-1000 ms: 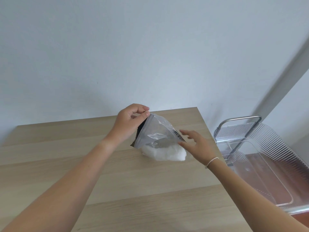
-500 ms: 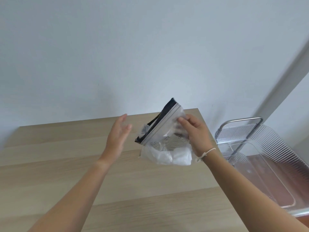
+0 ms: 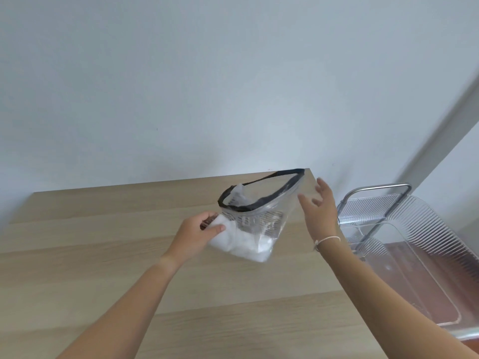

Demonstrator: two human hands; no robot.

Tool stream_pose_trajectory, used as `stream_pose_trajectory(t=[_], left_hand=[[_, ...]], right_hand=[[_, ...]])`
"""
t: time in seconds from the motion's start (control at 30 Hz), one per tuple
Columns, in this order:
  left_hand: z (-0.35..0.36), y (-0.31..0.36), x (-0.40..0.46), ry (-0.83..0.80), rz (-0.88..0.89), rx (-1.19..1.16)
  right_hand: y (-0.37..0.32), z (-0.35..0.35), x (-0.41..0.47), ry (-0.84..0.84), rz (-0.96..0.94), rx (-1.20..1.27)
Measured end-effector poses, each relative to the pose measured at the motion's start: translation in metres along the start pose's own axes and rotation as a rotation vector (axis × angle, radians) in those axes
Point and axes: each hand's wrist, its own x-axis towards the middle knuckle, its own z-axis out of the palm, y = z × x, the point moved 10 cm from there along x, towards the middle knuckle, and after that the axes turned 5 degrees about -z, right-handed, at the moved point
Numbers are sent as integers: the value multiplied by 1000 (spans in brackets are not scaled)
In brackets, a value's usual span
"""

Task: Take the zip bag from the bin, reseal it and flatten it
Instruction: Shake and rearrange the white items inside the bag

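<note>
A clear zip bag (image 3: 255,224) with a black zip strip stands over the far right part of the wooden table (image 3: 103,255). Its mouth gapes wide open, facing up and to the right. White soft stuff fills its lower half. My left hand (image 3: 197,233) grips the bag's lower left corner, thumb on the white filling. My right hand (image 3: 317,211) hovers just right of the bag's mouth with fingers spread, holding nothing. The clear ribbed plastic bin (image 3: 414,255) stands beyond the table's right edge.
A pale wall rises right behind the table's far edge. The bin has a metal handle (image 3: 378,193) at its far end and a reddish floor shows through its bottom. The table's right edge runs close to the bin.
My right hand let go of the bag's top and drew back, open. My left hand took hold of the bag's lower left corner. The bag's mouth spread wide open.
</note>
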Motion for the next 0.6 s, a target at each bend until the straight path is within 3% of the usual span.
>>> stream_pose_trajectory(t=[0.13, 0.27, 0.4, 0.6], left_hand=[[-3, 26, 1, 57, 108, 128], [4, 61, -2, 63, 222, 242], [8, 86, -6, 52, 331, 286], [1, 73, 0, 56, 281, 277]], right_hand=[[-59, 28, -25, -117, -524, -307], [-87, 67, -54, -195, -781, -569], [-82, 78, -38, -228, -668, -662], [-97, 64, -25, -187, -600, -462]])
